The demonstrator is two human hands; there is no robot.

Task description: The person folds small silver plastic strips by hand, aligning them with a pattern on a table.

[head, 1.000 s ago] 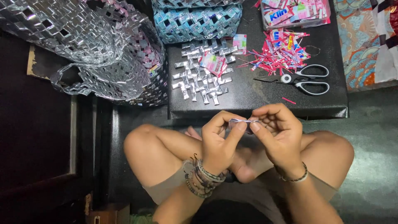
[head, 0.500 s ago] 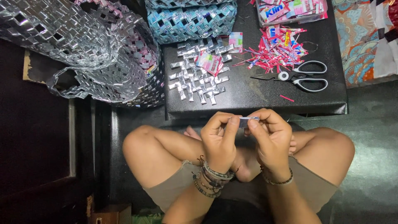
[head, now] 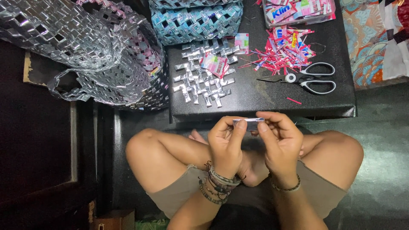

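Observation:
My left hand and my right hand meet above my crossed legs and pinch a small folded silver foil strip between thumbs and fingertips, one hand at each end. Just beyond them is the near edge of a low black table. On it lie a woven patch of folded silver strips with a pink wrapper piece on top, and a pair of scissors with grey handles to the right.
A heap of red and pink wrapper trimmings and a box of wrappers sit at the table's far right. A blue woven bag stands at the back. A large silver woven bag lies left. Patterned cloth lies right.
The view has drifted slightly. My hands have shifted a little and keep working the silver strip between the fingertips; the table's things have not moved.

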